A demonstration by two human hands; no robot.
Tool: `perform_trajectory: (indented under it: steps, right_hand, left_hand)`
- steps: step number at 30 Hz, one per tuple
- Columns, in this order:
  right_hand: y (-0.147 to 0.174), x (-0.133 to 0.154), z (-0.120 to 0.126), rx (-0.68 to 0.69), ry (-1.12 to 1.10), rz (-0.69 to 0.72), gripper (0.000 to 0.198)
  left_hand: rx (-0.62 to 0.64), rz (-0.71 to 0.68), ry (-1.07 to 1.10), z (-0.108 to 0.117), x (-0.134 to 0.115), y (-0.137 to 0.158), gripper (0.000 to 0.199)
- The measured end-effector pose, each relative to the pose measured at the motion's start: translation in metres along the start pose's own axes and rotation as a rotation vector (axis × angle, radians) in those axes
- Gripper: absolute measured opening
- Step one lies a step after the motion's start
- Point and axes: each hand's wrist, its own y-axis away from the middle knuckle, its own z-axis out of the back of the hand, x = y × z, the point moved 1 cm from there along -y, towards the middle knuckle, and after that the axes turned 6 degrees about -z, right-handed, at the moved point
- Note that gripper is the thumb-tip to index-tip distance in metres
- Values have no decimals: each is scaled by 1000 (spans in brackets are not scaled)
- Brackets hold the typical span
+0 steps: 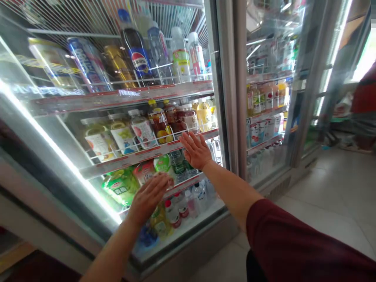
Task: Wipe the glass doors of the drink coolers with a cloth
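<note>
As my left hand (152, 192) hangs before the pouches (143, 171), fingers together, seemingly empty, a careless swing might knock them, unless glass intervenes; I can't tell. Right hand (197, 152), fingers loosely spread, nothing gripped: overreach might topple the bottles (189, 118). Green pouch (120, 186): glossy, plump, on a lower shelf (185, 183). Brown bottle (158, 121): yellow-capped, standing one shelf up.
</note>
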Motion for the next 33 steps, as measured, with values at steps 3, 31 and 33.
perform_trajectory:
  steps: [3, 31, 33]
  right_hand:
    - [1, 0, 0, -23, 5, 4, 64]
    - [0, 1, 0, -6, -8, -20, 66]
    - [1, 1, 0, -10, -9, -20, 67]
  left_hand:
    - [-121, 172, -90, 21, 54, -36, 44]
    - [4, -55, 10, -15, -17, -39, 40]
    - [77, -88, 25, -10, -11, -34, 38]
